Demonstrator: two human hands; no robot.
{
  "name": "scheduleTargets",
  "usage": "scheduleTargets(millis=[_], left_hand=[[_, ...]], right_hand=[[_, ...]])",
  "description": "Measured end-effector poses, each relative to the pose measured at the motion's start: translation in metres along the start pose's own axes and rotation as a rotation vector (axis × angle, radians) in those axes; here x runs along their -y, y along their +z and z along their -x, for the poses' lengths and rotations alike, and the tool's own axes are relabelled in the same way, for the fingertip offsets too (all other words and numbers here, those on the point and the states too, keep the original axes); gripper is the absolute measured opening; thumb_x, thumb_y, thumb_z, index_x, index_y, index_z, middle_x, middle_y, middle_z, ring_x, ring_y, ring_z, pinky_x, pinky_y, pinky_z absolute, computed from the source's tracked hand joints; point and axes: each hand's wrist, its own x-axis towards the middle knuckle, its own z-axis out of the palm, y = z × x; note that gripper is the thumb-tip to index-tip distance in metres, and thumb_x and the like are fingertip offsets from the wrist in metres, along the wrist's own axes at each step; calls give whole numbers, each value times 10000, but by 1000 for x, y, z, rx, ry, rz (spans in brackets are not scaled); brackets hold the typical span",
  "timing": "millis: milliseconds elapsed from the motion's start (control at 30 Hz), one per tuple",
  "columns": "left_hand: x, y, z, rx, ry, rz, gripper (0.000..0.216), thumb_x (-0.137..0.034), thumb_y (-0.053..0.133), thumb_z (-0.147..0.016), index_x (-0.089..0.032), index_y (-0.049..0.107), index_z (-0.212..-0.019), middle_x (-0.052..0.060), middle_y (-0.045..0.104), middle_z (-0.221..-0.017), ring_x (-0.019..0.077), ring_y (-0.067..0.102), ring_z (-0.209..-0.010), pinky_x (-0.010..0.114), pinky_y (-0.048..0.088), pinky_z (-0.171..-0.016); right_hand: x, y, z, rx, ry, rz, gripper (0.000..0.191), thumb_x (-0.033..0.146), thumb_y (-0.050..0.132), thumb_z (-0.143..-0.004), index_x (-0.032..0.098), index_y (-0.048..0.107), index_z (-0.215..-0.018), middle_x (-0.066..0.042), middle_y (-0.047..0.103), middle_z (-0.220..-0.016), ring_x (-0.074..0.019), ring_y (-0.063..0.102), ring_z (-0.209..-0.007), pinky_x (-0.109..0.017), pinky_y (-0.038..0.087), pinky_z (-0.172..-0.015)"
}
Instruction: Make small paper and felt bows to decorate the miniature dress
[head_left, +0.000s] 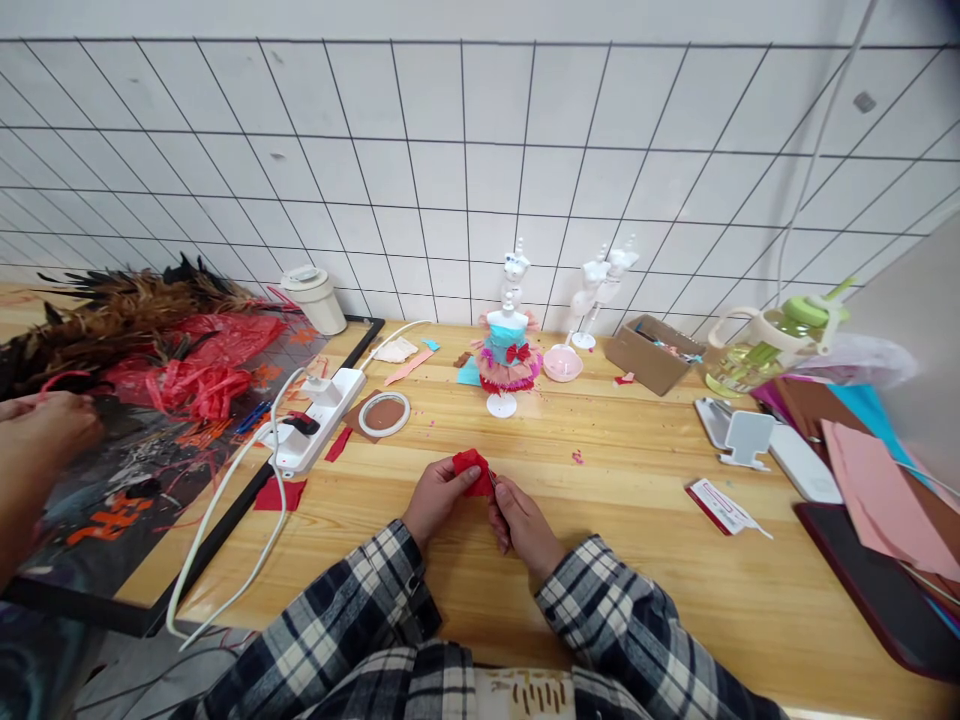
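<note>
Between the thumb and fingers of my left hand is a folded piece of red crepe paper. My right hand is closed round what look like small scissors, mostly covered by the fingers. Their narrow tip meets the right edge of the paper. Beyond both hands stands a mini dress form in a turquoise bodice, a red bow and a ruffled pink and red skirt. Flat red scraps lie left of my hands, near a roll of white tape.
A white power strip with looping cables sits at left. Another person's hand reaches in beside feathers and red material. Bare white dress forms, a pink bowl, a cardboard box, a bottle and coloured paper stand or lie rightward.
</note>
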Motion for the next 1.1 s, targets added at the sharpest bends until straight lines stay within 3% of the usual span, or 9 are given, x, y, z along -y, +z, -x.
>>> scheduleTargets(millis=[200,500,700,1100], left_hand=[[0,1,0,-37,-7,76,295,-428,749,-706,-142,714,-768,51,725,-773,173,608,-675,303,473,-716],[0,-1,1,10,3,-13,265,-402,745,-718,-143,711,-766,38,713,-743,170,610,-682,296,472,-723],[-1,1,1,-14,30,14,278,-413,741,-719,-140,701,-756,45,714,-756,173,612,-689,300,477,-725],[-10,2,4,87,16,-25,212,-337,769,-697,-152,688,-758,20,707,-735,160,614,-689,292,481,-742]], right_hand=[[-1,-3,-1,7,51,-47,500,729,449,-815,229,437,-823,90,343,-525,-67,263,-382,-216,281,-336],[-1,-4,-1,26,41,-73,506,723,446,-821,216,444,-817,93,368,-501,-66,296,-362,-208,291,-328],[3,-5,0,62,97,-112,484,698,487,-812,215,445,-808,103,339,-475,-59,245,-347,-209,229,-321],[0,-8,-1,61,58,-112,483,688,477,-820,206,454,-820,103,387,-470,-62,313,-340,-188,295,-318]])
